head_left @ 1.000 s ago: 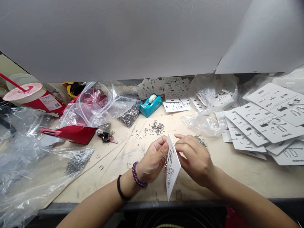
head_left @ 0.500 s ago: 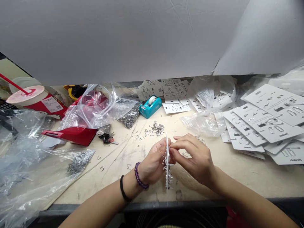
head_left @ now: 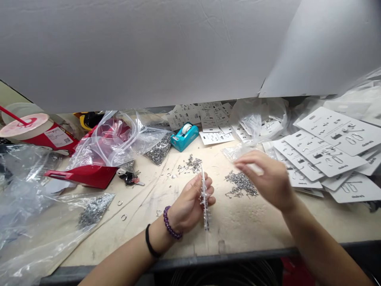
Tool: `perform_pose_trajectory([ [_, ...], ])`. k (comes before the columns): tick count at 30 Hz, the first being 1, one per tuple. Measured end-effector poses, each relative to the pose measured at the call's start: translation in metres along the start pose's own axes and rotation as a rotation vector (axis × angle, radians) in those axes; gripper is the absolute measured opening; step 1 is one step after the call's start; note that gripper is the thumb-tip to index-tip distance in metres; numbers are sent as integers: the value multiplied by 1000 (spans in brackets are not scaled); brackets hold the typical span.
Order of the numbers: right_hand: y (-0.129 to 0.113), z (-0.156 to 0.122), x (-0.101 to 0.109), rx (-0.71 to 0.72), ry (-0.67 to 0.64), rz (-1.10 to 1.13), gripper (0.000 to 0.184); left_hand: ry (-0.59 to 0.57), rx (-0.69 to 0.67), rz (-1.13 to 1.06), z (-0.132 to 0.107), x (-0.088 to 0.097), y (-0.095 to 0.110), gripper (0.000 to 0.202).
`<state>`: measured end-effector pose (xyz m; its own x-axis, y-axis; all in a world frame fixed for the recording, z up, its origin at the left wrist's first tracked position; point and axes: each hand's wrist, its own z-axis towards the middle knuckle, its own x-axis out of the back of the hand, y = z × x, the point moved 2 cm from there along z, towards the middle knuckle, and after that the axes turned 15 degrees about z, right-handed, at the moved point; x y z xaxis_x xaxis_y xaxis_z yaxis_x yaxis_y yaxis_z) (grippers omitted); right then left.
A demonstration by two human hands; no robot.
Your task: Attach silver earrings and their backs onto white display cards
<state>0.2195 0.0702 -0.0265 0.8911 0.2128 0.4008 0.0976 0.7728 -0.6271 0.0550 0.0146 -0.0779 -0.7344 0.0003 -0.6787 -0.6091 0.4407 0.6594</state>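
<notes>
White card [head_left: 203,180] is being clamped by the left hand [head_left: 189,204] near the desk's [head_left: 247,226] front edge; the right hand [head_left: 271,180] (grip unclear) is hovering.

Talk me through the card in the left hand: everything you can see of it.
The card is thin and white, looks like stiff paperboard, and is upright, nearly edge-on, so its faces can't be read. Small silvery, metal-looking pieces stick out from it. The left hand pinches its upper part, thumb on one side, fingers on the other; the right hand is clear of it.
</notes>
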Motion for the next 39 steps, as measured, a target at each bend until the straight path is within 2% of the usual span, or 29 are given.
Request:
perform_pose_trajectory([
  [2, 13, 1, 26, -104, 81, -109, 10, 63, -54, -15, 1, 3, 8, 13],
  [3, 21, 1, 36, -229, 64, -200, 12, 97, -80, -12, 2, 5, 11, 11],
  [6, 45, -5, 54, -561, -83, -456, 19, 154, -125, 7, 6, 9, 18, 5],
  [9, 56, -8, 54, -683, -197, -499, 21, 170, -121, 41, 8, 10, 19, 11],
  [13, 50, -5, 47, -615, -46, -359, 24, 176, -113, 32, 8, 11, 19, 26],
  [15, 43, -3, 39, -597, -48, -163, 27, 175, -127, 4, 9, 11, 19, 30],
  [16, 38, -2, 32, -601, -112, -34, 29, 180, -137, -6, 9, 12, 19, 32],
  [18, 28, -3, 15, -619, -340, 224, 30, 190, -161, -11, 10, 13, 20, 36],
  [20, 18, -5, -2, -639, -531, 371, 27, 198, -195, 21, 10, 13, 20, 38],
  [21, 15, -6, -9, -659, -562, 396, 24, 197, -213, 51, 10, 13, 21, 38],
  [23, 14, -8, -17, -708, -501, 398, 19, 195, -237, 121, 9, 12, 22, 38],
  [26, 21, -9, -16, -747, -267, 432, 22, 193, -223, 182, 9, 12, 23, 34],
  [29, 29, -7, -6, -693, -44, 435, 23, 179, -201, 304, 9, 15, 24, 27],
  [31, 28, -6, -1, -605, 48, 369, 19, 192, -204, 478, 11, 18, 23, 31],
  [36, 15, -3, -1, -344, 66, 268, 10, 223, -204, 843, 14, 22, 19, 41],
  [39, 11, -1, -1, -235, 78, 213, 12, 238, -343, 929, 13, 23, 21, 46],
])
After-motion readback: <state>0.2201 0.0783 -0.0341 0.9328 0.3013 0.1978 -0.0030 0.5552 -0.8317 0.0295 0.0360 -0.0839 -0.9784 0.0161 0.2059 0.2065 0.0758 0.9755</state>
